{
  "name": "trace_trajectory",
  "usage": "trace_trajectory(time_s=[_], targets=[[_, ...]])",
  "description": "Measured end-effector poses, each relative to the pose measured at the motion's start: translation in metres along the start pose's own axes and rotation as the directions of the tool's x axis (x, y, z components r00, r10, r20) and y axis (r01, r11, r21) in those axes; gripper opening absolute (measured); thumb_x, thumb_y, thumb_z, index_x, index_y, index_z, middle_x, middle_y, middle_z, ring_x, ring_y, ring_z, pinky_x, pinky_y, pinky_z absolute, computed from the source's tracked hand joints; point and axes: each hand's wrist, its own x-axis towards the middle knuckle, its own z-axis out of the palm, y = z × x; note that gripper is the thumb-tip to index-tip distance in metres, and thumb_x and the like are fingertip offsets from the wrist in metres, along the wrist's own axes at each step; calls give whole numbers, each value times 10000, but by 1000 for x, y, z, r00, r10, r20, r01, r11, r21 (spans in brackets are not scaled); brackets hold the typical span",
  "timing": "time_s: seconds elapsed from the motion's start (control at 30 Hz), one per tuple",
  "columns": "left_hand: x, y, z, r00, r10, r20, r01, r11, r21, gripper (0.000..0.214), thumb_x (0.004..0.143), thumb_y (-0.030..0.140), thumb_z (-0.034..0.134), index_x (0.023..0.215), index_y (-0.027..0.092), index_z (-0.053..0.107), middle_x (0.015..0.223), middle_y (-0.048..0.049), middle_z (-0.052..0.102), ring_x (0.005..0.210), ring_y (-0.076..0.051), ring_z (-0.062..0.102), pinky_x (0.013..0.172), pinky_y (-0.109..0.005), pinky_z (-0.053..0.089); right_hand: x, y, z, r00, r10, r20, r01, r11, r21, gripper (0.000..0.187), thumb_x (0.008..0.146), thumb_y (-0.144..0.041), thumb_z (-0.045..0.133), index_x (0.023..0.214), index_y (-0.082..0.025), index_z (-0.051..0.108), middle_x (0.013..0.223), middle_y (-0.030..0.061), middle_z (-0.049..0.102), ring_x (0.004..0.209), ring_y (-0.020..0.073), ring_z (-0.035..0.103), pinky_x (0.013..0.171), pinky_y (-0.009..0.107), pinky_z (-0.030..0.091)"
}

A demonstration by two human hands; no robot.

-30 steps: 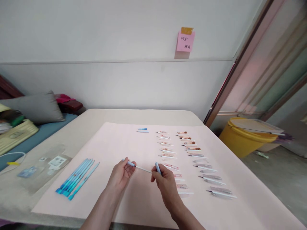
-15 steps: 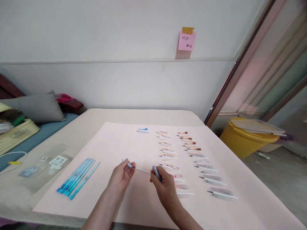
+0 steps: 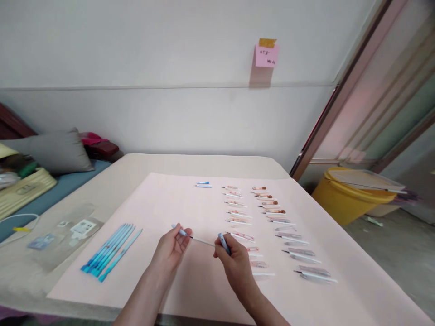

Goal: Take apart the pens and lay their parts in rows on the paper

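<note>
My left hand (image 3: 173,246) is closed in a pinch on a slim light blue pen barrel (image 3: 178,230). From the barrel's right end a thin white pen refill (image 3: 203,241) with a dark end runs across to my right hand (image 3: 233,262). My right fingers are closed on the refill's other end and also keep hold of a short blue pen part (image 3: 223,243), perhaps a cap. To the left lie several blue pens (image 3: 113,253) side by side. At the far middle rests a blue pen taken apart (image 3: 203,184).
Right of my hands are rows of pens in separate parts, some pinkish (image 3: 238,213), others brown-ended (image 3: 273,211) or grey (image 3: 299,251). A clear plastic bag (image 3: 68,231) lies at the left. Beyond the table's right side stands a yellow bin (image 3: 346,199).
Both hands keep nearly the same pose and grip. My right hand has shifted very slightly to the right; the pens on the table lie as before.
</note>
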Motion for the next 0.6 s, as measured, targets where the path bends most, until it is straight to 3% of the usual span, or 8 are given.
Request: trace_trajectory(time_s=[0.33, 0.6], targets=[[2, -6, 0, 998, -48, -31, 50, 998, 41, 89, 769, 187, 613, 785, 126, 550, 668, -80, 665, 570, -136, 644, 476, -207, 508, -8, 9, 5, 983, -175, 53, 183, 958, -219, 133, 828, -251, 484, 708, -201, 460, 566, -49, 458, 518, 95, 398, 513, 218, 283], [4, -7, -1, 998, -57, -40, 58, 997, 48, 115, 749, 198, 638, 796, 134, 554, 674, -72, 671, 608, -143, 656, 454, -197, 495, -8, 13, 8, 965, -260, 35, 257, 911, -323, 105, 848, -230, 449, 755, -201, 487, 586, -33, 508, 528, 103, 462, 518, 210, 305]])
